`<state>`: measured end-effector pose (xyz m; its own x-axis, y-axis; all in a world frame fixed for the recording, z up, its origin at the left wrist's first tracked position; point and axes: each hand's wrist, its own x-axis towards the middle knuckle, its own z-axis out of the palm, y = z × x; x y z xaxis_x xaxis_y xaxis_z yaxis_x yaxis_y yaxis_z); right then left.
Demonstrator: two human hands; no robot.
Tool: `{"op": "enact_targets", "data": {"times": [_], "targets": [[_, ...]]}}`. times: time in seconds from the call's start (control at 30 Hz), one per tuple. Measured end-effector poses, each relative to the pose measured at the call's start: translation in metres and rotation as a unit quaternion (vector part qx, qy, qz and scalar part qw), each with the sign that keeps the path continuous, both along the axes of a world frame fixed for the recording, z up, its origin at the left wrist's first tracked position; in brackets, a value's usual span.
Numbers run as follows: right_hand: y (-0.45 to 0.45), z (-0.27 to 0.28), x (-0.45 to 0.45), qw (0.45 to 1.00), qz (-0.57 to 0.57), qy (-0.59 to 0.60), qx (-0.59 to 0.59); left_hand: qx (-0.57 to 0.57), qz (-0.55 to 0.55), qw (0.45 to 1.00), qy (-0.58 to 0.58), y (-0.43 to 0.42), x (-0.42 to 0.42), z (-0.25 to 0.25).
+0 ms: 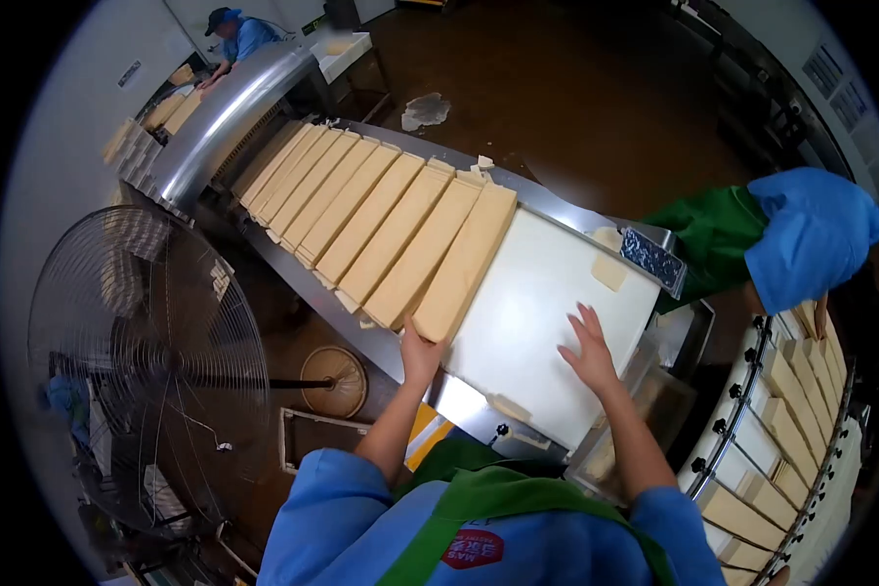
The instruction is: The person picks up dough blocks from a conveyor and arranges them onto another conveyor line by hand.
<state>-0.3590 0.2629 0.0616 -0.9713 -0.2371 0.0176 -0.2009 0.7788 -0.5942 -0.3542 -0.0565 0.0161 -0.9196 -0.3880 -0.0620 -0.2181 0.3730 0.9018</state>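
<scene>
Well, left hand: mine (422, 357) pinches the near corner of the end slab (469, 262), thumb against one side; the undersides of my fingers are out of sight.
Right hand: mine (593, 359) is spread, thumb and fingers apart, over the white part of the bench (527, 303); I cannot tell whether it touches the surface.
End slab: long, pale and flat, it lies crosswise on the bench at the front of the row, right beside the white part.
Row: more pale slabs (397, 232) lie side by side behind it, running back toward a curved metal hood (234, 117).
Bench edge: small broken bits (484, 162) sit on the far metal border, past the slabs' ends.
Far corner: a thin pale square (609, 272) lies flat on the white part, near a dark speckled block (652, 262).
Right side: a person in blue and green (816, 225) leans over a second line (752, 444) carrying more slabs.
Beyond the hood: another person in blue (251, 37), wearing a dark cap, bends over more pale pieces.
Left side: a big wire fan (156, 356) stands well apart from my hands, its round base (332, 381) on the brown floor (518, 83).
</scene>
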Motion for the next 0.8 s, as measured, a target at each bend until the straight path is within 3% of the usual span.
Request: {"op": "enact_targets", "data": {"times": [0.07, 0.23, 0.33, 0.4, 0.47, 0.6, 0.67, 0.7, 0.73, 0.8], "targets": [[-0.021, -0.012, -0.060, 0.999, 0.037, 0.006, -0.006, -0.045, -0.074, 0.996, 0.013, -0.004, 0.001, 0.002], [-0.077, -0.031, -0.214, 0.998, 0.062, 0.028, 0.016, -0.008, -0.094, 0.995, -0.027, -0.007, -0.002, 0.002], [-0.112, -0.049, -0.285, 0.992, 0.047, 0.005, 0.116, -0.111, -0.123, 0.984, -0.064, -0.009, 0.003, -0.019], [-0.123, -0.076, -0.316, 0.984, 0.056, 0.016, 0.168, -0.111, -0.126, 0.974, -0.154, -0.007, -0.002, -0.006], [-0.131, -0.064, -0.310, 0.992, 0.055, -0.041, 0.106, -0.123, -0.143, 0.966, -0.176, -0.008, -0.006, -0.009], [-0.084, -0.057, -0.268, 0.997, -0.037, 0.024, 0.066, -0.149, -0.208, 0.944, -0.208, -0.018, -0.006, 0.005], [-0.027, -0.070, -0.234, 0.993, -0.090, 0.069, -0.041, -0.170, -0.256, 0.929, -0.205, -0.025, -0.009, 0.008], [0.000, -0.076, -0.207, 0.966, -0.127, 0.033, -0.222, -0.192, -0.305, 0.911, -0.198, -0.029, -0.012, 0.008], [0.033, -0.069, -0.181, 0.968, -0.162, -0.043, -0.188, -0.193, -0.311, 0.910, -0.193, -0.031, -0.018, 0.010], [0.072, -0.075, -0.110, 0.907, -0.245, -0.068, -0.336, -0.262, -0.399, 0.863, -0.167, -0.032, -0.025, 0.012]]}}
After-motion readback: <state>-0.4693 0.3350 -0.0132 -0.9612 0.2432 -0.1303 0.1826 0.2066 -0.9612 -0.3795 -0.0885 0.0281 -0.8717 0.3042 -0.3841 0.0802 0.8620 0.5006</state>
